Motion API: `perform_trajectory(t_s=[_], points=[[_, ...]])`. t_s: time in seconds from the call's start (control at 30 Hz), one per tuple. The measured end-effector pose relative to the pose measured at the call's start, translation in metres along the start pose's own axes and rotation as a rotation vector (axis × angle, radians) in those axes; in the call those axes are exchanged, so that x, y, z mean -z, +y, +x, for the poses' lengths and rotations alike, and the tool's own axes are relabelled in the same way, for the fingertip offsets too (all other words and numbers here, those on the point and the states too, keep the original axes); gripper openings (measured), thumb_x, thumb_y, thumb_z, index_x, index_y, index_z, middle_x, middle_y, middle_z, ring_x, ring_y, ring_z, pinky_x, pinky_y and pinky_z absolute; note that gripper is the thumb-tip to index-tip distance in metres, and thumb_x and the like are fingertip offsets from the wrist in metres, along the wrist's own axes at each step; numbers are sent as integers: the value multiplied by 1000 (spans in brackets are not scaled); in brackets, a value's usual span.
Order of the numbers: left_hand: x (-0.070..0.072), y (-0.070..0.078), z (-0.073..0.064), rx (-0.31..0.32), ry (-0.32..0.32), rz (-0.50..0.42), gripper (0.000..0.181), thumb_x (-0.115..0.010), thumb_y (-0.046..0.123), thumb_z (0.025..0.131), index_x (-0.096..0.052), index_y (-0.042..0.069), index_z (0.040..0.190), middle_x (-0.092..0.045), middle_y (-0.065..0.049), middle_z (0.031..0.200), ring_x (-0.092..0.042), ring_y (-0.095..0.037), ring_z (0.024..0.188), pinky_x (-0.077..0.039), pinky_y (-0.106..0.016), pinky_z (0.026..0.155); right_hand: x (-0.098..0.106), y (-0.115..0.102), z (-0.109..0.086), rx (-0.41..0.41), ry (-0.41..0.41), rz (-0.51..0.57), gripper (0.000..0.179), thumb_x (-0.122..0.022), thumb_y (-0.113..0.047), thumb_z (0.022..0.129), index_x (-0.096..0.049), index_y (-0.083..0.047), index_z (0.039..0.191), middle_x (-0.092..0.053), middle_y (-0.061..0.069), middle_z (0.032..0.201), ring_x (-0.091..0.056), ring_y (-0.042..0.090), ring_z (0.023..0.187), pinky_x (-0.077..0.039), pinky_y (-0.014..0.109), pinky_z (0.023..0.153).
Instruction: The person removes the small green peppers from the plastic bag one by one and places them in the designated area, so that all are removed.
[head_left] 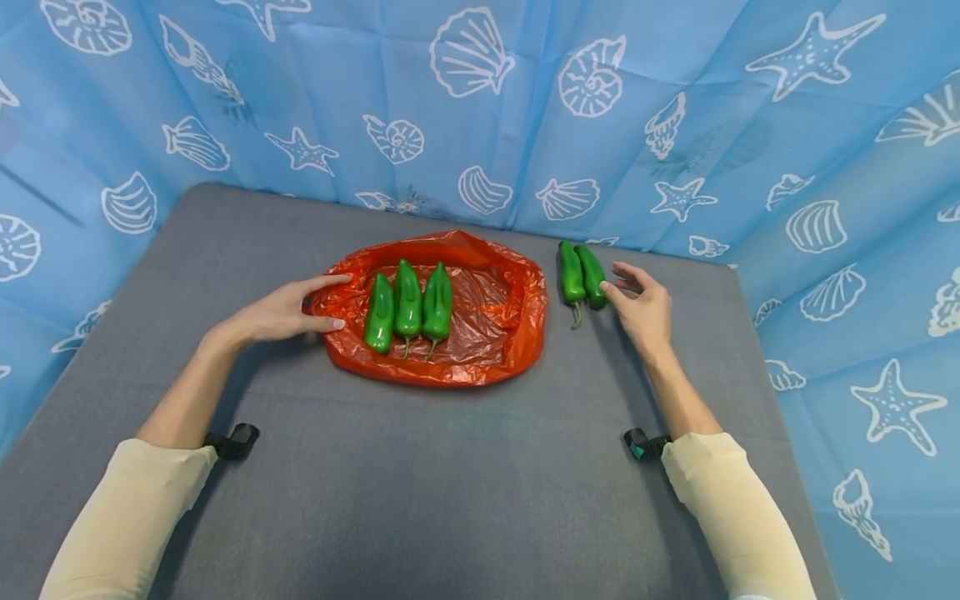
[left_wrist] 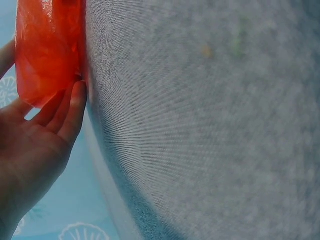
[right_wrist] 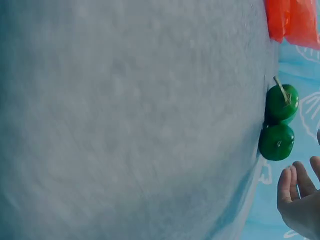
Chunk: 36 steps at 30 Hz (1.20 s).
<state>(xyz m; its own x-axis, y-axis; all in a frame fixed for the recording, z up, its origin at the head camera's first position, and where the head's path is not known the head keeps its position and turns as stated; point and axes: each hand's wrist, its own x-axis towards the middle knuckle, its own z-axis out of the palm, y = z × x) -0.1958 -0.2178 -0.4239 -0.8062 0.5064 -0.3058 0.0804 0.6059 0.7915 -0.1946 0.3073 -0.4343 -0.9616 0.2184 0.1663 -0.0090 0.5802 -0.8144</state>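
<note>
A red plastic bag (head_left: pixel 491 375) lies spread with its mouth facing up, and three green peppers (head_left: pixel 408 304) sit side by side in its left half. My left hand (head_left: pixel 277 312) holds the bag's left end, thumb and fingers spread over the rim. In the left wrist view, the fingers of that hand (left_wrist: pixel 40 135) lie along the bag (left_wrist: pixel 47 55). To the right of the bag, two more green peppers (head_left: pixel 572 275) lie together on the table. My right hand (head_left: pixel 645 308) is beside the right-hand pepper (head_left: pixel 592 277), its fingers loosely bent; the right wrist view shows a gap between them.
The grey cloth-covered table (head_left: pixel 435 492) extends toward me and to both sides. A blue curtain (head_left: pixel 517 133) with white shell and starfish prints hangs along the back and right edges, close behind the bag and the loose peppers.
</note>
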Motion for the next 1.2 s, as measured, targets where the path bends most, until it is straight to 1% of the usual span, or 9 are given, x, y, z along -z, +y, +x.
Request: perform_trajectory(t_s=[0.1, 0.17, 0.3, 0.37, 0.4, 0.47, 0.7, 0.93, 1.2], points=[[0, 0, 0, 8, -2, 17, 80, -68, 34, 95, -24, 16, 159, -24, -27, 157, -52, -38, 113, -31, -62, 106, -2, -5, -4, 10, 33, 10, 41, -73, -17, 92, -64, -4, 130, -66, 12, 127, -65, 19, 106, -50, 20, 87], [0, 0, 0, 17, -1, 24, 81, -68, 36, 94, -24, 17, 159, -25, -26, 157, -55, -36, 105, -32, -61, 104, -3, -11, -8, 20, 41, 38, 40, -73, -15, 92, -65, -4, 129, -67, 13, 126, -65, 11, 98, -50, 15, 82], [0, -1, -1, 20, -1, 18, 82, -69, 36, 94, -24, 17, 159, -23, -27, 158, -49, -39, 118, -29, -64, 107, -4, -32, -21, 52, 19, 107, 37, -71, -8, 92, -65, 2, 127, -66, 19, 125, -62, 2, 88, -48, 11, 75], [0, -1, -1, 16, 1, 14, 82, -69, 36, 94, -24, 17, 159, -21, -27, 159, -39, -40, 129, -25, -66, 108, -4, -47, -28, 65, -2, 131, 35, -70, -4, 92, -64, 5, 125, -65, 22, 124, -63, 3, 86, -48, 11, 74], [0, -2, -1, 17, -1, 11, 82, -69, 36, 94, -24, 17, 159, -21, -27, 159, -42, -41, 126, -26, -66, 108, -5, -54, -31, 66, -13, 134, 35, -69, -3, 92, -64, 6, 125, -65, 24, 124, -63, 4, 86, -48, 11, 73], [0, -2, 0, 16, -4, 5, 82, -69, 36, 93, -23, 18, 159, -20, -27, 159, -38, -44, 132, -24, -66, 109, -5, -66, -37, 68, -36, 138, 35, -68, -1, 92, -63, 8, 125, -64, 27, 123, -65, 7, 86, -49, 12, 73], [1, -1, 1, 11, -9, 13, 82, -69, 37, 94, -23, 17, 159, -17, -26, 161, -18, -48, 144, -20, -68, 110, -12, -82, -45, 73, -101, 214, 35, -68, 0, 92, -63, 7, 125, -64, 26, 124, -67, 16, 90, -51, 16, 75], [0, -2, 1, -11, -8, 6, 82, -70, 34, 93, -24, 16, 159, -19, -27, 160, -21, -47, 143, -22, -67, 109, -24, -89, -49, 100, -160, 292, 36, -69, 1, 91, -62, 9, 125, -64, 24, 123, -68, 11, 88, -53, 19, 78], [1, 0, 1, -18, 21, 22, 81, -71, 32, 93, -26, 16, 158, -21, -27, 159, -23, -47, 143, -22, -67, 109, -36, -98, -51, 113, -244, 361, 37, -67, 3, 92, -59, 11, 127, -59, 30, 128, -69, 17, 92, -54, 21, 77]])
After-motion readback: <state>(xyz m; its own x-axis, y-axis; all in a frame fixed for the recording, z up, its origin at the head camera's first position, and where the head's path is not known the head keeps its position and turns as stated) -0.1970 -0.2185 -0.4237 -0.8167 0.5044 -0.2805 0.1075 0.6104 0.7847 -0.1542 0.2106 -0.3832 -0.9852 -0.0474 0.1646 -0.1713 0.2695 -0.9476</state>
